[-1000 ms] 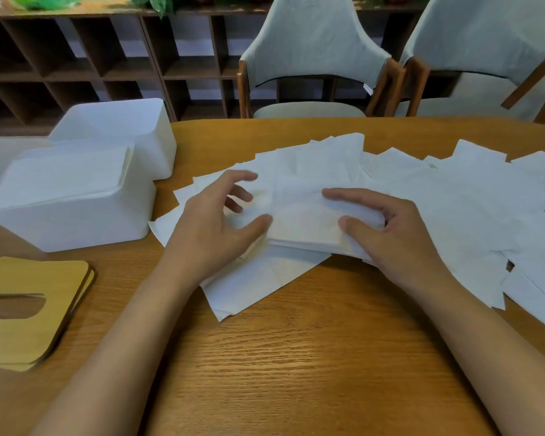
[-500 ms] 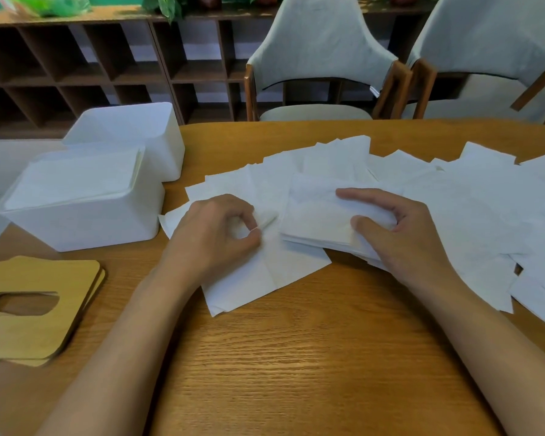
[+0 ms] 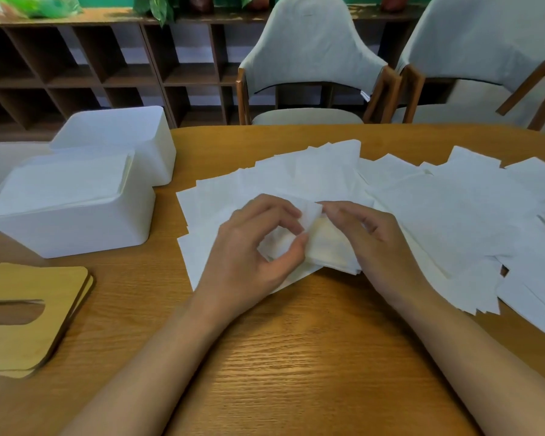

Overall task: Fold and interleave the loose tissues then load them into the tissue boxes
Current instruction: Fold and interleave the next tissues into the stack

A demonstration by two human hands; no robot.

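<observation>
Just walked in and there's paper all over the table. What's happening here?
A person at a wooden table is folding tissues. The left hand and right hand pinch one tissue together, lifted over a small folded stack. Many loose tissues lie spread across the table. At the left, the nearer white box is filled with tissues, a second box stands behind it, and two wooden lids lie stacked beside them, not yet fitted.
</observation>
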